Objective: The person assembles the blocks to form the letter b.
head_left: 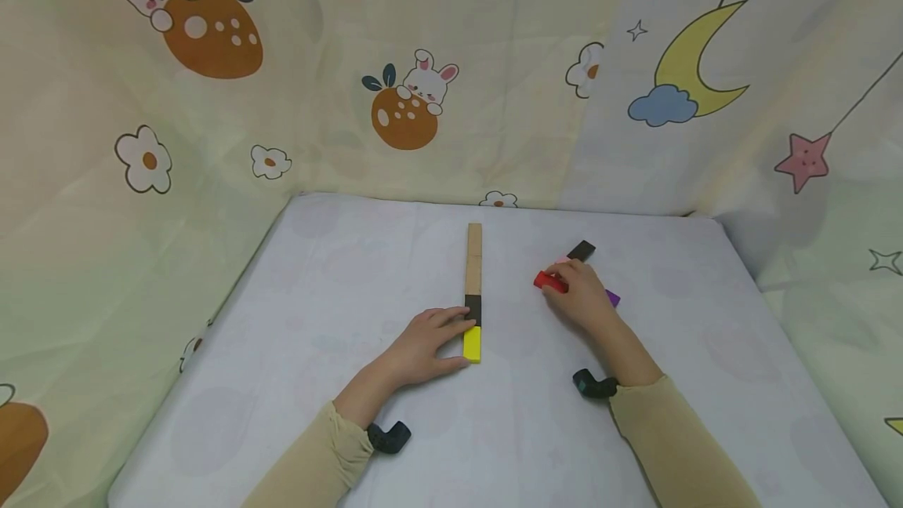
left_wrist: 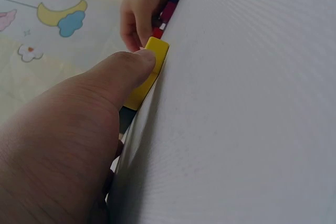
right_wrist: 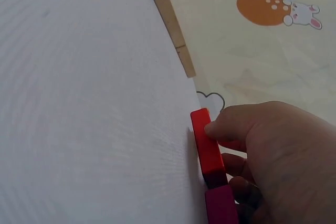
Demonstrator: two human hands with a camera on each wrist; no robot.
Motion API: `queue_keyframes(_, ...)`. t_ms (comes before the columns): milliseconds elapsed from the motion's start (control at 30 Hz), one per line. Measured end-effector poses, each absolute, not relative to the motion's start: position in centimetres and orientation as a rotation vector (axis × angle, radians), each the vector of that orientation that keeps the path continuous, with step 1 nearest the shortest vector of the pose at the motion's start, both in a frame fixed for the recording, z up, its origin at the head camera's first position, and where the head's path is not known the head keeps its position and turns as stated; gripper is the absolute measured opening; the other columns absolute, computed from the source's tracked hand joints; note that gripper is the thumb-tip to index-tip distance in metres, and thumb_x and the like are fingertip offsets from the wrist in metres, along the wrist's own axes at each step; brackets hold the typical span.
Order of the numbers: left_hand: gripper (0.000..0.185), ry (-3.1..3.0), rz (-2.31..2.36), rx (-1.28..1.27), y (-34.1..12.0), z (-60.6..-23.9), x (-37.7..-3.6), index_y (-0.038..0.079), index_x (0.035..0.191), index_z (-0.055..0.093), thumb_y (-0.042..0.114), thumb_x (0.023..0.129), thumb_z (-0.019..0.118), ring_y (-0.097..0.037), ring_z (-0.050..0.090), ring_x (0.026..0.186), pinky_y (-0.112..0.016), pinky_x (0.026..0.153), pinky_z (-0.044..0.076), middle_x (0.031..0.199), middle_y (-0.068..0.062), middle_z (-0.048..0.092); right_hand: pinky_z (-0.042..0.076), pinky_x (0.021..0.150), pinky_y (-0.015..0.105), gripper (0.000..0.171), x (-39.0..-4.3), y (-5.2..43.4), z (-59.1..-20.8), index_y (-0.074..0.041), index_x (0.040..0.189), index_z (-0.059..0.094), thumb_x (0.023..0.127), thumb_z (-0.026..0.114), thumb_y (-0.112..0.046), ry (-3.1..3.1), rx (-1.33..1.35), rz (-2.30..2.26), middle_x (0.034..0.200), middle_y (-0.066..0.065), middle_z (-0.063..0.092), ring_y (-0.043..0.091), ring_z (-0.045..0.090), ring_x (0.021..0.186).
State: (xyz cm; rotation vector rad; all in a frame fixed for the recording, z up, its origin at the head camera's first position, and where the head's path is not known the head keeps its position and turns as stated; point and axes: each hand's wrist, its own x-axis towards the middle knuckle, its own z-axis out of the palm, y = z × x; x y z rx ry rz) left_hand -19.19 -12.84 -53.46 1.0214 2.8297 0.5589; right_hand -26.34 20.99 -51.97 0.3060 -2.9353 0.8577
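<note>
In the head view, my left hand [head_left: 426, 345] lies at the near end of a straight row of blocks. Its thumb touches the near end of a yellow block [head_left: 472, 345], and its fingertips reach the join with the black block [head_left: 473, 305]. Beyond these lie wood-coloured blocks [head_left: 475, 261]. The left wrist view shows the thumb against the yellow block [left_wrist: 140, 92]; the other fingers are mostly hidden. My right hand [head_left: 584, 296] pinches a red block [right_wrist: 208, 145] between thumb and fingers. Around that hand are a purple block [head_left: 614, 299], another black block [head_left: 582, 250] and a partly covered pink block [head_left: 562, 259].
White cloth covers the table [head_left: 317, 281]. Printed fabric walls [head_left: 494, 124] rise at the back and both sides. A black wrist device [head_left: 389, 438] sits at the left cuff and another wrist device [head_left: 594, 384] at the right cuff.
</note>
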Motion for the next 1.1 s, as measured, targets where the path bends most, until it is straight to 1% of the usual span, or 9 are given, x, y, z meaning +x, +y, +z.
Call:
queue_keyframes(133, 0.065, 2.827, 0.552, 1.014, -12.8, -53.5, -19.2, 0.037, 0.151, 0.038, 0.057, 0.093, 0.058, -0.021, 0.035, 0.144, -0.044, 0.119, 0.029, 0.161, 0.009, 0.03, 0.048, 0.083, 0.045, 0.034, -26.4, 21.0, -52.1, -0.01, 0.122, 0.062, 0.092, 0.065, -0.026, -2.937, 0.307, 0.819, 0.112, 0.014, 0.057, 0.029, 0.051, 0.101)
queue_keyframes(233, 0.065, 2.826, 0.552, 1.015, -12.8, -53.5, -19.2, 0.036, 0.151, 0.038, 0.057, 0.093, 0.058, -0.021, 0.034, 0.144, -0.045, 0.119, 0.029, 0.161, 0.009, 0.03, 0.047, 0.08, 0.042, 0.041, -26.5, 21.0, -52.1, -0.01, 0.125, 0.061, 0.092, 0.067, -0.033, -2.959, 0.281, 0.814, 0.109, 0.013, 0.057, 0.028, 0.05, 0.099)
queue_keyframes(333, 0.065, 2.827, 0.554, 1.016, -12.8, -53.5, -19.2, 0.036, 0.151, 0.038, 0.057, 0.093, 0.058, -0.021, 0.035, 0.144, -0.045, 0.119, 0.029, 0.161, 0.009, 0.03, 0.05, 0.088, 0.046, 0.051, -26.6, 21.1, -51.8, -0.011, 0.134, 0.056, 0.092, 0.067, -0.038, -2.997, 0.297, 0.829, 0.119, 0.014, 0.055, 0.029, 0.051, 0.107)
queue_keyframes(467, 0.065, 2.823, 0.554, 1.009, -12.8, -53.5, -19.2, 0.036, 0.151, 0.038, 0.057, 0.093, 0.058, -0.021, 0.034, 0.144, -0.044, 0.12, 0.028, 0.161, 0.009, 0.029, 0.046, 0.103, 0.056, 0.063, -26.4, 21.5, -51.1, -0.013, 0.148, 0.044, 0.091, 0.066, -0.032, -3.073, 0.391, 0.851, 0.146, 0.017, 0.044, 0.034, 0.046, 0.127)
queue_keyframes(567, 0.065, 2.821, 0.552, 1.007, -12.8, -53.5, -19.2, 0.036, 0.152, 0.038, 0.058, 0.093, 0.058, -0.021, 0.035, 0.144, -0.045, 0.119, 0.028, 0.161, 0.009, 0.029, 0.041, 0.108, 0.059, 0.07, -26.2, 21.8, -50.7, -0.013, 0.153, 0.036, 0.091, 0.064, -0.025, -3.119, 0.476, 0.836, 0.155, 0.018, 0.035, 0.037, 0.039, 0.135)
queue_keyframes(667, 0.065, 2.824, 0.547, 1.013, -12.8, -53.6, -19.2, 0.036, 0.152, 0.038, 0.057, 0.093, 0.058, -0.022, 0.035, 0.144, -0.045, 0.119, 0.029, 0.161, 0.009, 0.029, 0.038, 0.11, 0.059, 0.071, -26.2, 22.0, -50.6, -0.012, 0.155, 0.033, 0.09, 0.062, -0.021, -3.13, 0.551, 0.809, 0.157, 0.018, 0.035, 0.036, 0.038, 0.138)
queue_keyframes(833, 0.065, 2.832, 0.542, 1.026, -12.8, -53.6, -19.3, 0.035, 0.151, 0.038, 0.057, 0.093, 0.058, -0.021, 0.036, 0.143, -0.044, 0.119, 0.029, 0.161, 0.008, 0.03, 0.037, 0.111, 0.058, 0.07, -26.3, 22.1, -50.6, -0.011, 0.154, 0.035, 0.09, 0.061, -0.018, -3.117, 0.612, 0.812, 0.155, 0.014, 0.041, 0.033, 0.041, 0.135)
queue_keyframes(967, 0.065, 2.833, 0.548, 1.03, -12.8, -53.6, -19.3, 0.035, 0.151, 0.039, 0.057, 0.093, 0.058, -0.021, 0.036, 0.143, -0.044, 0.119, 0.029, 0.161, 0.009, 0.03, 0.039, 0.11, 0.057, 0.071, -26.5, 22.2, -50.7, -0.012, 0.154, 0.034, 0.091, 0.064, -0.021, -3.121, 0.598, 0.843, 0.155, 0.013, 0.039, 0.033, 0.041, 0.135)
queue_keyframes(1100, 0.065, 2.833, 0.544, 1.038, -12.8, -53.6, -19.4, 0.035, 0.151, 0.039, 0.058, 0.093, 0.057, -0.02, 0.035, 0.144, -0.044, 0.119, 0.029, 0.161, 0.009, 0.03, 0.041, 0.108, 0.056, 0.07, -26.5, 22.3, -50.5, -0.01, 0.153, 0.035, 0.091, 0.065, -0.024, -3.121, 0.561, 0.893, 0.155, 0.016, 0.037, 0.034, 0.042, 0.133)
